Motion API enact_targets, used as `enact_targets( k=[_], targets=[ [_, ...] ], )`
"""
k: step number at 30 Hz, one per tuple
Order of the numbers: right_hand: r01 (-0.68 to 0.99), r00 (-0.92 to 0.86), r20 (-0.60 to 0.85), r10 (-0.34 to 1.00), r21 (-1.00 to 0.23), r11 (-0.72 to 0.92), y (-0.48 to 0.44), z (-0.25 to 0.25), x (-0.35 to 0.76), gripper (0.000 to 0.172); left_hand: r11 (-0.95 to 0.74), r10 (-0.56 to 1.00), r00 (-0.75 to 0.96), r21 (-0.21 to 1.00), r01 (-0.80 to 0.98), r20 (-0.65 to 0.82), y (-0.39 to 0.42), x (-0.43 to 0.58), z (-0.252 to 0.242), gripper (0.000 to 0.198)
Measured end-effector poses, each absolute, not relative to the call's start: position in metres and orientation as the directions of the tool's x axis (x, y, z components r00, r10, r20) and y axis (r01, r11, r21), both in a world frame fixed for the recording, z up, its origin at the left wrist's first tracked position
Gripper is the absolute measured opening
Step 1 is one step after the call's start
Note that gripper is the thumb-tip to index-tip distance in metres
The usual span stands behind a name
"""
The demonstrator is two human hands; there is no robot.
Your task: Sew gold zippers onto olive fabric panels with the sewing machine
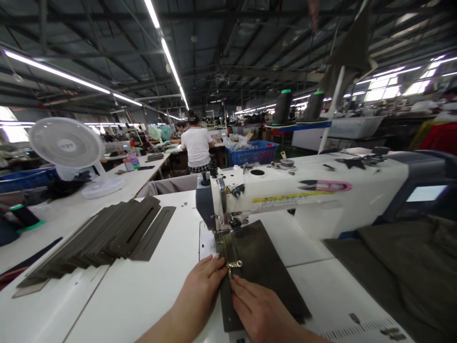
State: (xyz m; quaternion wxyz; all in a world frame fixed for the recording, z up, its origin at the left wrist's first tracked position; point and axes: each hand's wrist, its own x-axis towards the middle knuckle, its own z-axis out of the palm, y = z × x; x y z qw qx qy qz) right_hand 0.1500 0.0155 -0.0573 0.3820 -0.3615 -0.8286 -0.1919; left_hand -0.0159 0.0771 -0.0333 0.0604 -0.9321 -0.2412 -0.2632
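Note:
A dark olive fabric panel (264,267) with a brass zipper (232,263) lies under the presser foot of a white sewing machine (285,190). My left hand (202,286) rests on the panel's left edge beside the zipper, fingers stretched flat. My right hand (259,309) lies on the panel just below the zipper pull, fingers extended and pressing the cloth down. Neither hand grips anything.
A fanned stack of slotted olive strips (107,238) lies to the left. A white desk fan (67,147) stands beyond it. Pink snips (326,186) sit on the machine arm. Olive cloth (403,267) is heaped at right. A person in a white shirt (196,145) works farther back.

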Motion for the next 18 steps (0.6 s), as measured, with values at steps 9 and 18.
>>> enact_targets(
  k=[9, 18],
  targets=[
    [0.743, -0.434, 0.762, 0.481, 0.0, 0.67, 0.033, -0.06, 0.154, 0.031, -0.875, 0.429, 0.7, 0.068, 0.48, 0.57, 0.098, -0.012, -0.045, 0.032],
    [0.723, -0.482, 0.69, 0.54, -0.034, 0.69, 0.05, -0.055, 0.157, 0.033, -0.859, 0.502, 0.7, 0.202, 0.47, 0.507, 0.108, -0.004, -0.023, 0.026]
  ],
)
